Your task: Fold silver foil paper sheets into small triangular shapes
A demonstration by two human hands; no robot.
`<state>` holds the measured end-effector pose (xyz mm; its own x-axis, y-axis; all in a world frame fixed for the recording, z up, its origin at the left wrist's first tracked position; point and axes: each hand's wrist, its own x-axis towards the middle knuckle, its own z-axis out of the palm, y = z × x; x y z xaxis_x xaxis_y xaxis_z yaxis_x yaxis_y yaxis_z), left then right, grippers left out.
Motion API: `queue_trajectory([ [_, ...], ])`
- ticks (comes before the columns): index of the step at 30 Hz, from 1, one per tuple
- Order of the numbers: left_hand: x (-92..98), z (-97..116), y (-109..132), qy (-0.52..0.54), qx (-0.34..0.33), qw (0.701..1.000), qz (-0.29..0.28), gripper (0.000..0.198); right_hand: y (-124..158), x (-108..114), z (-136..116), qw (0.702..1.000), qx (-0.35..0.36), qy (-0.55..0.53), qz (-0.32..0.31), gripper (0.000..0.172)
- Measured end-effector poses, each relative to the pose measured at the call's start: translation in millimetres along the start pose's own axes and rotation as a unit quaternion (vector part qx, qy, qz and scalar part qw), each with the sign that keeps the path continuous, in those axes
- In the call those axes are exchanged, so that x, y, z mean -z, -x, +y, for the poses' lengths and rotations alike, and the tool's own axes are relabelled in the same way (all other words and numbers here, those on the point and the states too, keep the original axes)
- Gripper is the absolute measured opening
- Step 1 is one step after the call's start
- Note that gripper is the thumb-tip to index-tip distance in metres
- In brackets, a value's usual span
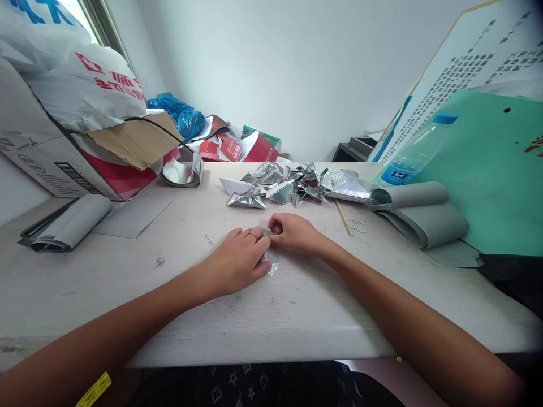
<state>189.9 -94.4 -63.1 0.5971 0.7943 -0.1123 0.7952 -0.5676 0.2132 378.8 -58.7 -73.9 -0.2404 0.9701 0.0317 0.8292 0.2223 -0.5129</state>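
Observation:
My left hand point(237, 259), with a ring on one finger, is closed over a small piece of folded silver foil paper point(273, 269). Most of that paper is hidden under the fingers; a shiny corner sticks out by the thumb. From the other side, my right hand point(297, 233) pinches the paper's far end with curled fingers. Both hands rest low over the table point(271, 322), almost touching. Just beyond them lies a heap of folded silver foil shapes point(292, 183), with pointed ends.
Grey paper stacks lie folded at left point(80, 223) and right point(428, 215). A stick point(343, 217) and rubber bands point(358, 225) are near the heap. A water bottle point(418, 150) leans by a green board point(487, 175). Boxes point(139, 141) and bags point(85, 85) crowd the left.

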Motion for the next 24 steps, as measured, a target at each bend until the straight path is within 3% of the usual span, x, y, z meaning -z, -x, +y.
queue_trajectory([
  [8, 2.1, 2.9, 0.1, 0.02, 0.014, 1.0, -0.016, 0.046, 1.4, -5.0, 2.8, 0.989, 0.066, -0.133, 0.014, 0.019],
  [15, 1.5, 1.9, 0.2, 0.018, 0.011, 1.0, -0.014, 0.046, 3.2, -13.6, 4.7, 0.995, 0.064, 0.028, 0.067, 0.023],
  [24, 0.4, 0.2, -0.7, 0.012, 0.0, 1.0, -0.012, 0.047, 0.2, -8.6, 4.4, 0.996, 0.059, -0.056, 0.035, 0.017],
])
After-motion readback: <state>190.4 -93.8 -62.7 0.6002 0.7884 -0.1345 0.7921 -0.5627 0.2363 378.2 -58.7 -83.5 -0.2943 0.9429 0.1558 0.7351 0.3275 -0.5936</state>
